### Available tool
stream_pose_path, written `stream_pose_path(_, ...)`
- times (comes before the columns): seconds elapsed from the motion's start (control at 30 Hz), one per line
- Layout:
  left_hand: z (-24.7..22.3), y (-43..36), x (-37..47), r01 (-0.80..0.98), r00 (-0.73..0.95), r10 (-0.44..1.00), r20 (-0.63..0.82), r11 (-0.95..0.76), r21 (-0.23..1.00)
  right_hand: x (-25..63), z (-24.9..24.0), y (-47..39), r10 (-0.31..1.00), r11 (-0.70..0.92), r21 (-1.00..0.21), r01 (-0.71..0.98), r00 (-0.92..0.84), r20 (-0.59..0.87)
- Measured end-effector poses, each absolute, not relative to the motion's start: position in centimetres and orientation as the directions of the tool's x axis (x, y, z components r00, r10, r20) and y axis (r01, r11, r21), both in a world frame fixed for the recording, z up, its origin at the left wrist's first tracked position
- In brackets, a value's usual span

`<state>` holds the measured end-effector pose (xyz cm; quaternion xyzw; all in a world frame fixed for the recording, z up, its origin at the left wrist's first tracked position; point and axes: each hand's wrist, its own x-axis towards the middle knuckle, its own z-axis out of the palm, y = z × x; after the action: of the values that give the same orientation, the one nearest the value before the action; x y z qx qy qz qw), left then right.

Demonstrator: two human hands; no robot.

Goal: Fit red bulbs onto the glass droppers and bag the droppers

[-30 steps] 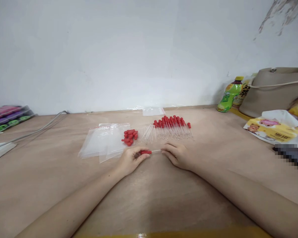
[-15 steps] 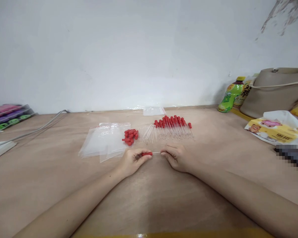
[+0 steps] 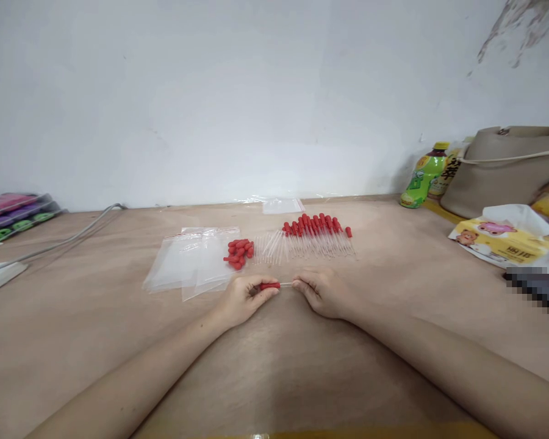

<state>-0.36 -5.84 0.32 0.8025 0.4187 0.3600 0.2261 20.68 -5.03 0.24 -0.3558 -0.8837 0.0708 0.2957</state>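
Between thumb and fingers my left hand (image 3: 247, 297) pinches a red rubber bulb (image 3: 269, 285). A thin clear glass tube (image 3: 287, 285) runs from the bulb's right end to my right hand (image 3: 319, 292), whose fingertips are closed on it. Just beyond my hands, several bare clear tubes (image 3: 269, 247) lie side by side. To their right is a row of droppers with red bulbs (image 3: 313, 225) on their far ends. A small heap of loose red bulbs (image 3: 240, 251) lies left of the tubes, beside flat clear zip bags (image 3: 178, 265).
Another clear bag (image 3: 281, 207) lies near the wall. On the right are a green bottle (image 3: 424, 177), a beige bag (image 3: 507, 174), a yellow tissue pack (image 3: 505, 241) and a blurred dark object (image 3: 537, 289). At left, a grey cable (image 3: 77, 236) crosses the table near a clear case (image 3: 18, 216).
My right hand has come slightly closer to my left, so a shorter length of tube shows between bulb and fingertips. The camera view has shifted a little.
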Motion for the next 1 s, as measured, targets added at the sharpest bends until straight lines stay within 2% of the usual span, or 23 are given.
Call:
stream_pose_path(0.37,0.2,-5.7,-0.5,0.471,0.374,0.837,0.399,-0.542,0.695,20.3,1.1,-5.4,0.733,0.68,-0.392,0.619,-0.567,0.377)
stream_pose_path(0.43,0.2,-5.6,-0.5,0.473,0.37,0.839,0.399,-0.54,0.696,20.6,1.2,-5.2,0.7,0.713,-0.351,0.607,-0.593,0.397)
stream_pose_path(0.53,0.2,-5.3,-0.5,0.486,0.382,0.845,0.375,-0.528,0.696,21.1,1.5,-4.8,0.597,0.795,-0.206,0.57,-0.678,0.43)
stream_pose_path(0.6,0.2,-5.1,-0.6,0.49,0.377,0.854,0.358,-0.512,0.705,21.4,1.6,-4.6,0.578,0.798,-0.133,0.588,-0.683,0.446)
stream_pose_path(0.67,0.2,-5.0,-0.6,0.488,0.373,0.863,0.34,-0.494,0.719,21.8,1.6,-4.3,0.641,0.738,-0.165,0.654,-0.603,0.475)
stream_pose_path(0.73,0.2,-5.0,-0.7,0.491,0.381,0.867,0.32,-0.483,0.725,22.0,1.5,-3.7,0.76,0.616,-0.309,0.725,-0.445,0.473)
stream_pose_path(0.83,0.3,-5.0,-0.7,0.507,0.393,0.867,0.306,-0.483,0.714,22.3,1.8,-2.2,0.91,0.355,-0.52,0.777,-0.162,0.381)
stream_pose_path(0.9,0.5,-5.1,-0.6,0.533,0.4,0.867,0.296,-0.483,0.695,22.2,2.2,-0.7,0.946,0.204,-0.555,0.806,-0.016,0.324)
stream_pose_path(1.0,0.7,-5.1,-0.5,0.576,0.422,0.859,0.289,-0.501,0.647,21.2,2.9,1.7,0.944,0.061,-0.521,0.851,0.12,0.307)
